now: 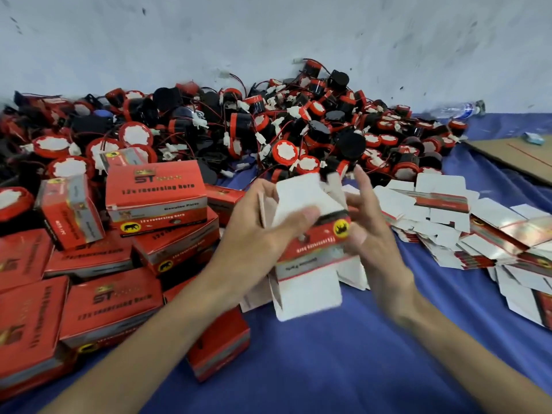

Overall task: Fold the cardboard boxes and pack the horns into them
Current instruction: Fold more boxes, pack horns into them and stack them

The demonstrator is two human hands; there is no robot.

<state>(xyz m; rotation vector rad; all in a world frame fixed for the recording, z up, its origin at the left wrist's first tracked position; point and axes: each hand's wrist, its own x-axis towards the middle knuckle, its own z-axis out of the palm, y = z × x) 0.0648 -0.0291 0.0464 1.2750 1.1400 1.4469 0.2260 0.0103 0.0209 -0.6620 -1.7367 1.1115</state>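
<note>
A red and white cardboard box (310, 249) is half folded in the middle of the view, its white flaps sticking out at top and bottom. My left hand (263, 228) grips its left side, thumb pressed on the upper white flap. My right hand (370, 222) holds the right side, with its fingers raised and spread near the top flaps. A big pile of red and black horns (283, 135) with wires lies behind, against the wall. Flat unfolded boxes (466, 222) are heaped at the right. Several closed red boxes (155, 195) are stacked at the left.
Everything lies on a blue cloth (343, 360). A brown cardboard sheet (513, 156) lies at the far right, and a plastic bottle (460, 109) rests by the grey wall (268, 40). One red box (218, 351) stands near my left forearm.
</note>
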